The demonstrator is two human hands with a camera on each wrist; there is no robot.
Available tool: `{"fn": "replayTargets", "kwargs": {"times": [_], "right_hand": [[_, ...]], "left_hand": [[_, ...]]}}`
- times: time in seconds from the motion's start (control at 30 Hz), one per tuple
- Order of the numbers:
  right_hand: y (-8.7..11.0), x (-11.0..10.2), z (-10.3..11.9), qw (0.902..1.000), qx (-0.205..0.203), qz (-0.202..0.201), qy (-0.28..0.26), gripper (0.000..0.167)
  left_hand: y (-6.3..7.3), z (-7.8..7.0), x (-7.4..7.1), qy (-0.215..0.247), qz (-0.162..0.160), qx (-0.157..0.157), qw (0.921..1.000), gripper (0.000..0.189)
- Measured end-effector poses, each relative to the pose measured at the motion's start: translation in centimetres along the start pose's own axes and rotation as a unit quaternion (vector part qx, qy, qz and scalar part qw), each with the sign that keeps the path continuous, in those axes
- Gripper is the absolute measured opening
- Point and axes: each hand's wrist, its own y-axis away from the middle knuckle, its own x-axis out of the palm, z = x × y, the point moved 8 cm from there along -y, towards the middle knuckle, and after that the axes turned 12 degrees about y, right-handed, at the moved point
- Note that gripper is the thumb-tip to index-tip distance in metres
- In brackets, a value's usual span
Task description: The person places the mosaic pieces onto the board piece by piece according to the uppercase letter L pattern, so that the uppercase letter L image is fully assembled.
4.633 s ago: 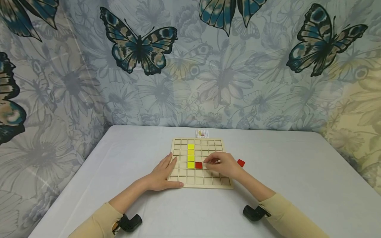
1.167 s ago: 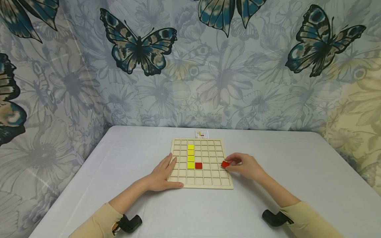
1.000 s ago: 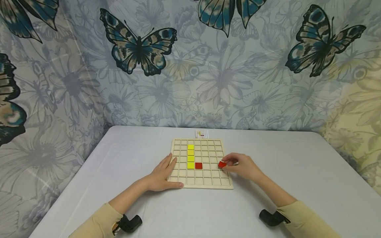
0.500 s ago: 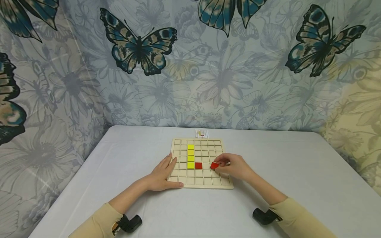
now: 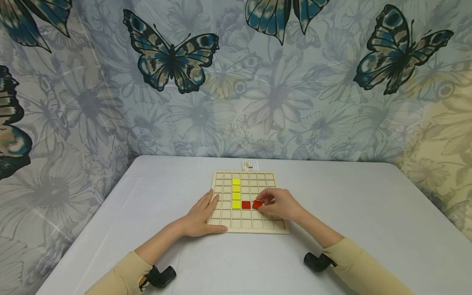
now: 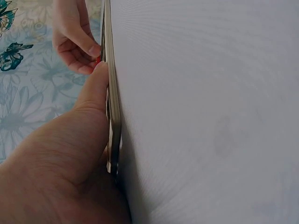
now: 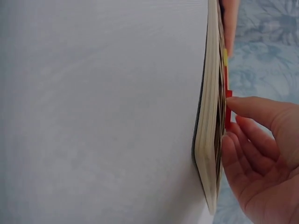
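A pale wooden grid board [image 5: 254,224] lies on the white table. Several yellow square tiles [image 5: 236,192] form a column on it, and one red tile [image 5: 246,205] sits just right of the lowest yellow one. My right hand [image 5: 282,204] pinches a second red tile [image 5: 257,204] between thumb and fingers, close over the board and a little right of the first red one. Seen from the right wrist, the pinched red tile [image 7: 229,109] is right at the board's surface. My left hand [image 5: 200,217] rests along the board's left edge, fingers straight and thumb at the front corner.
A small printed card [image 5: 250,165] with a coloured grid pattern lies behind the board. The white-covered table [image 5: 343,196] extends to both sides. A butterfly-patterned cloth [image 5: 280,102] hangs behind it.
My right hand let go near the first red tile, took the loose red tile from the table right of the board, and carried it left over the grid. The left hand stays put.
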Motion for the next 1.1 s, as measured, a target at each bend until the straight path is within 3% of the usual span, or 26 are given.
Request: {"fn": "replayTargets", "kwargs": {"times": [1.1], "right_hand": [[0.0,-0.07,0.99,0.9958,-0.081,0.008,0.042,0.019]], "left_hand": [[0.03,-0.01,0.06,-0.001,-0.001,0.002,1.0,0.104]]}}
